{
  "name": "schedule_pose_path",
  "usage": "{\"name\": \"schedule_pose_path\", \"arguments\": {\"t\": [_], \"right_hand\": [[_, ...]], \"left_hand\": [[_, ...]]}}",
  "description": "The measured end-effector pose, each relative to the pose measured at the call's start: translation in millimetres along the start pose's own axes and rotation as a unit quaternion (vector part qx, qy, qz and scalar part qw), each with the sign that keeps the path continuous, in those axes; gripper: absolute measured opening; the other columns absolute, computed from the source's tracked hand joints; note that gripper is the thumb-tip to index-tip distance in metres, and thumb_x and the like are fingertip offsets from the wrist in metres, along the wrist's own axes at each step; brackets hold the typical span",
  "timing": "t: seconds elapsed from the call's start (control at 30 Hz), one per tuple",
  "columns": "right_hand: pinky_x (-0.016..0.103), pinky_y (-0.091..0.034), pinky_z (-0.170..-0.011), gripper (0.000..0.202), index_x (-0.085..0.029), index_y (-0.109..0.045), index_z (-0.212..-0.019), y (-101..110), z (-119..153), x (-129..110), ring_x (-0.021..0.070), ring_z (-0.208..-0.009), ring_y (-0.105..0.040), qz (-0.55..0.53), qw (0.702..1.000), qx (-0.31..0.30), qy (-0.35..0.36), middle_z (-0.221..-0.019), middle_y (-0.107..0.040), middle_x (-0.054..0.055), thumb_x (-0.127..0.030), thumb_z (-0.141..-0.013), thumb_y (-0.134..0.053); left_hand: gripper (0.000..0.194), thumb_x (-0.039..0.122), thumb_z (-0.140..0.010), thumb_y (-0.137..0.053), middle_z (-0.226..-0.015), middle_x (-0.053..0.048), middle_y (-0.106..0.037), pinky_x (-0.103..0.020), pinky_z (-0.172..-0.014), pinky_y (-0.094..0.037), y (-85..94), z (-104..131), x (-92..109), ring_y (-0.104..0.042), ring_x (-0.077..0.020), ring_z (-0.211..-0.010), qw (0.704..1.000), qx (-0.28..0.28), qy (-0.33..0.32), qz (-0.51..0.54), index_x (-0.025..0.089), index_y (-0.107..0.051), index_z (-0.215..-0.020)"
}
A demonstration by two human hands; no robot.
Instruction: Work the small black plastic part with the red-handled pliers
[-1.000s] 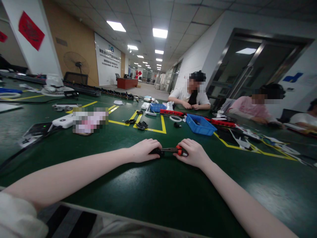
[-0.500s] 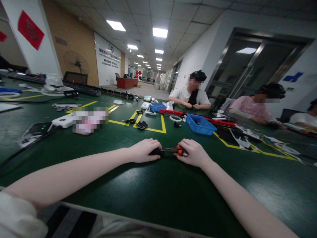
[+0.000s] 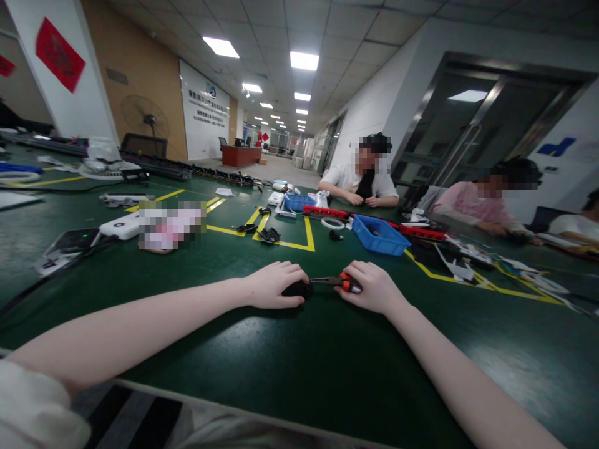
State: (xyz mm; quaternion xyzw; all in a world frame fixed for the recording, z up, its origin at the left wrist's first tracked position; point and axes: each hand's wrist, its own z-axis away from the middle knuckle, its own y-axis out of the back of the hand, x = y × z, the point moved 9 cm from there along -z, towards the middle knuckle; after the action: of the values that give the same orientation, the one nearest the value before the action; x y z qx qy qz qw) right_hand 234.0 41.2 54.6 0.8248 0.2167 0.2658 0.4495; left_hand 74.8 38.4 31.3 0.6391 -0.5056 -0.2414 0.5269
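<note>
Right hand closed round the handles of orange-and-black pliers; left hand clamped on a black part, fingers over the far side, thumb on the near side. Green counter spans the foreground, both hands low over it, probably for steadiness. Blue bin sits beyond the right hand, likely parked there to stay reachable without crowding the work. Pliers lie roughly level, nose pointing left at the part; gripping well back presumably gives leverage and leaves the tips visible. Black part is between left thumb and fingers, right end exposed, probably so the tool can get at it. Tips at or just beside that end; can't tell if touching.
</note>
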Motion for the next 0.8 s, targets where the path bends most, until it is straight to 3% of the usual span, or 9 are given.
{"name": "schedule_pose_path", "arguments": {"t": [0.23,0.8], "right_hand": [[0.033,-0.041,-0.068,0.026,-0.019,-0.06,-0.088,3.6,-0.8,-3.2,0.0192,-0.076,-0.058,-0.003,1.0,0.021,0.002,-0.086,-0.064,0.007,-0.045,-0.083,-0.06],[0.033,-0.041,-0.068,0.025,-0.018,-0.06,-0.088,2.3,-2.8,-14.3,0.0189,-0.074,-0.057,0.006,1.0,0.016,0.025,-0.086,-0.063,0.008,-0.042,-0.082,-0.06]], "left_hand": [[0.023,0.028,-0.093,-0.047,-0.108,-0.007,-0.06,-0.034,-0.085,-0.043,-0.2,-0.2,2.1,-0.056,-0.0223,-0.098,1.0,-0.002,-0.004,-0.01,0.02,-0.053,-0.114],[0.021,0.027,-0.09,-0.053,-0.105,-0.007,-0.06,-0.034,-0.085,-0.045,1.3,-0.9,2.1,-0.057,-0.0217,-0.096,1.0,0.016,0.004,0.013,0.019,-0.055,-0.11]]}}
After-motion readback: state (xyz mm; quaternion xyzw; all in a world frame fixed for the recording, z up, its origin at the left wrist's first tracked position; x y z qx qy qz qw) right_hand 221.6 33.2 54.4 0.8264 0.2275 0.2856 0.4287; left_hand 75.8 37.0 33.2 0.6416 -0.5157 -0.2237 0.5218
